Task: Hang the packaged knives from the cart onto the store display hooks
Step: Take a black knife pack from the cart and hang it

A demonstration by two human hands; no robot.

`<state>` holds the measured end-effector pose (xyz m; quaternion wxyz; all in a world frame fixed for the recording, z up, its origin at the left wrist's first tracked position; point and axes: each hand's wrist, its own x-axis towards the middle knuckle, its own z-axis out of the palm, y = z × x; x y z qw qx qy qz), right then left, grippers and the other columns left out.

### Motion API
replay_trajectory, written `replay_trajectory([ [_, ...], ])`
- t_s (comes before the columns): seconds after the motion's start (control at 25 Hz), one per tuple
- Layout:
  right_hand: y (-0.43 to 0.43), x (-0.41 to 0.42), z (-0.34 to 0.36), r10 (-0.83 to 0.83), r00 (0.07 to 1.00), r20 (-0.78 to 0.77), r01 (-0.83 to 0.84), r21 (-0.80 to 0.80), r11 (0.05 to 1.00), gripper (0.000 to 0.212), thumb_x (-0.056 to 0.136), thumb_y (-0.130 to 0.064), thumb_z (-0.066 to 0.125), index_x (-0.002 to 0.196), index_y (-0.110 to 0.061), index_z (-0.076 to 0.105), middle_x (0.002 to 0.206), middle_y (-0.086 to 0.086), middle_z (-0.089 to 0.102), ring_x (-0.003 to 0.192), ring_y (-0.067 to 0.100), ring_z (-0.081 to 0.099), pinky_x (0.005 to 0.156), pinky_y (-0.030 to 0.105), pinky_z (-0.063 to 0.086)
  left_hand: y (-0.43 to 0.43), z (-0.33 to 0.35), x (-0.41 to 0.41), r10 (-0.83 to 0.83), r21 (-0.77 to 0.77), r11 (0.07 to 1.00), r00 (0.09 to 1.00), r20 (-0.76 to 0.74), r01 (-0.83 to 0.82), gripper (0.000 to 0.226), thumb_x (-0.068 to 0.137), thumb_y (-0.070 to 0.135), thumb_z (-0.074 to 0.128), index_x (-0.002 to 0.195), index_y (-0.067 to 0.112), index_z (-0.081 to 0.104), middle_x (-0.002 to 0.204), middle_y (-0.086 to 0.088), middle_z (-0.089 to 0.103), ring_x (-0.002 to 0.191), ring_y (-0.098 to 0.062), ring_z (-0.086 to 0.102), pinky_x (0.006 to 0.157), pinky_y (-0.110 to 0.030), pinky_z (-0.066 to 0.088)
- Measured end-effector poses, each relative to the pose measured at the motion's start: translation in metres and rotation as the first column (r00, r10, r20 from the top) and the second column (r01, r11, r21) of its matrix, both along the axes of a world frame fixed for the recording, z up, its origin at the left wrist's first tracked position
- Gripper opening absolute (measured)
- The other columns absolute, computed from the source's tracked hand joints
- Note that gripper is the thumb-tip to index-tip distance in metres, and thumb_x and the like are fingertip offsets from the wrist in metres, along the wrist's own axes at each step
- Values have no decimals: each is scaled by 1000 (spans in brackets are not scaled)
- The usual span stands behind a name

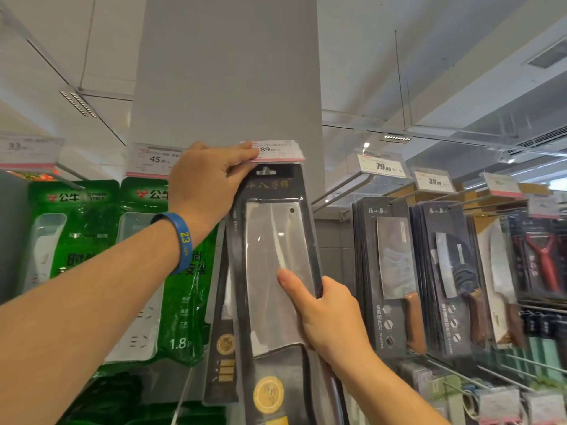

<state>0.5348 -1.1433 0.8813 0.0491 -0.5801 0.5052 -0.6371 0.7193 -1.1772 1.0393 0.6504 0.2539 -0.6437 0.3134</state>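
Note:
A packaged cleaver [276, 250] in a black card with a clear blister hangs upright in front of me, its hang hole right under a price tag [276, 151] marked 89. My right hand [322, 308] grips the package's right edge, thumb across the blister. My left hand [208, 182], with a blue wristband, reaches up; its thumb lies on the price tag and its fingers curl at the package's top left corner. Another knife package [222, 332] hangs behind it to the left. The hook itself is hidden.
Green packaged goods [76, 240] hang at the left. Dark knife packages [395, 271] fill the hooks on the right, under price tags [382, 165]. A grey pillar [227, 72] rises behind the display. Bare hook rods [340, 188] stick out right of the cleaver.

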Motion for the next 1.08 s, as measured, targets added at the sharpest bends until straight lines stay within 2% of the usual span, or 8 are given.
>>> replay_trajectory([
  [0.16, 1, 3, 4, -92, 987, -135, 89, -23, 996, 80, 60, -97, 52, 70, -18, 52, 63, -5, 61, 60, 15, 57, 51, 33, 38, 0, -3, -1, -1, 15, 1000, 1000, -12, 1, 31, 95, 39, 60, 124, 31, 67, 119, 13, 70, 86, -18, 52, 69, -35, 47],
  [0.32, 3, -3, 4, -118, 990, -81, 112, -71, 991, 81, 59, -98, 51, 64, -18, 40, 51, -10, 52, 48, 10, 42, 50, 31, 33, 2, -3, 0, 31, 12, 999, 1000, 0, -31, 30, 95, 39, 60, 124, 32, 67, 119, 15, 69, 82, -13, 45, 64, -29, 35],
  [0.44, 0, -1, 0, -76, 997, -27, 75, -44, 996, 92, 57, -99, 53, 73, -9, 56, 66, -3, 65, 63, 20, 58, 65, 40, 51, 3, -3, 2, 48, 7, 999, 999, 9, -48, 30, 95, 41, 60, 123, 33, 67, 120, 16, 68, 80, -11, 44, 61, -27, 32],
  [0.52, -2, 3, 0, -61, 997, -49, 60, -6, 998, 90, 57, -98, 51, 80, -11, 63, 74, 0, 69, 71, 22, 64, 68, 41, 56, 3, -4, 2, 54, 10, 998, 998, 13, -54, 30, 95, 39, 60, 124, 33, 66, 120, 15, 69, 80, -11, 45, 61, -26, 31],
  [0.72, 0, 4, 6, -98, 985, -143, 95, -31, 995, 69, 65, -93, 57, 62, -25, 44, 54, -19, 58, 51, 3, 52, 43, 21, 31, 4, -5, -1, 54, 24, 998, 999, -2, -54, 31, 96, 40, 59, 125, 33, 66, 120, 13, 69, 84, -16, 57, 66, -29, 43],
  [0.8, -4, 1, 4, -88, 992, -90, 82, -63, 995, 75, 63, -95, 54, 65, -20, 46, 56, -17, 58, 53, 4, 52, 47, 21, 36, 5, -4, 0, 3, 25, 1000, 1000, 2, -3, 30, 95, 38, 61, 124, 31, 67, 123, 14, 67, 97, -15, 66, 75, -29, 52],
  [0.92, -10, 6, -2, -18, 999, -28, 18, -9, 1000, 93, 58, -99, 51, 88, -12, 66, 81, -4, 71, 78, 19, 67, 73, 41, 56, 6, -5, 0, -17, 11, 1000, 1000, 13, 17, 29, 95, 36, 62, 123, 29, 68, 125, 14, 66, 105, -11, 67, 83, -28, 54],
  [1.08, -15, 13, 4, -38, 993, -113, 36, -19, 999, 88, 61, -96, 52, 79, -11, 60, 71, 1, 67, 69, 22, 64, 58, 36, 48, 6, -4, -1, -39, 25, 999, 999, 8, 39, 30, 95, 37, 62, 124, 31, 67, 126, 14, 65, 105, -11, 66, 85, -34, 56],
])
